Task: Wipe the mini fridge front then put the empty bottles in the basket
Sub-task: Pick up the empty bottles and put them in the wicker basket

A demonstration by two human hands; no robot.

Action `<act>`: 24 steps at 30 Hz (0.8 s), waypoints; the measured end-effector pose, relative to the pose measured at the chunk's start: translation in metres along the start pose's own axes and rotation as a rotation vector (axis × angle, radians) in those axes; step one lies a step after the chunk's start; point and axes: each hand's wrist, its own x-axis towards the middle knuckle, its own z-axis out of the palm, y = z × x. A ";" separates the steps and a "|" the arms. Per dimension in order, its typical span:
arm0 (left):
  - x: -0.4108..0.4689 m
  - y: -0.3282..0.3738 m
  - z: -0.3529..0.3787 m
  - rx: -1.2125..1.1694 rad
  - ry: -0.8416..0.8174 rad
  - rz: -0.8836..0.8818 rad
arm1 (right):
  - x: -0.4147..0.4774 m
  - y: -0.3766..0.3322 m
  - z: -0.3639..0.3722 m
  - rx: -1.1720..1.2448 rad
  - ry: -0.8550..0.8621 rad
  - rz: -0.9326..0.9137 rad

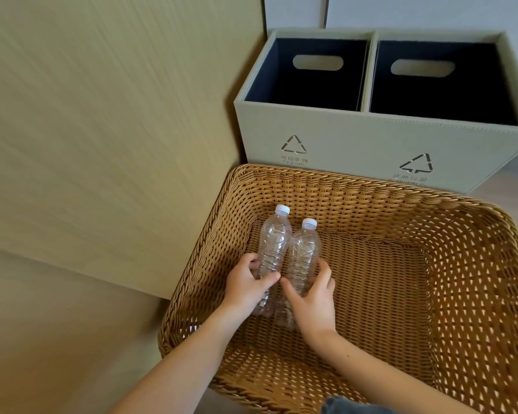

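Bare forearms reach in from below over the near rim of the wicker basket (476, 294), a broad, shallow thing sitting on the floor just in front of a grey two-compartment recycling bin (356, 138). Inside the basket, towards its left side, are the two bottles, side by side and touching along their bodies. Their long axes run away from the person, with the bases nearest the wrists. The left bottle (274, 246) is gripped round its lower half by the left hand (245, 282), and the right bottle (305, 252) likewise by the right hand (311, 297), fingers wrapping the outer sides and thumbs lying on top. Whether the bases rest on the weave I cannot tell. Both are clear, crinkled, empty-looking plastic with white caps (282, 209). Already within the walls, they likely need only lowering and letting go.
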 end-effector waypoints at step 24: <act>-0.157 0.179 -0.054 0.579 0.047 0.696 | -0.093 -0.156 -0.205 -0.243 0.169 -0.154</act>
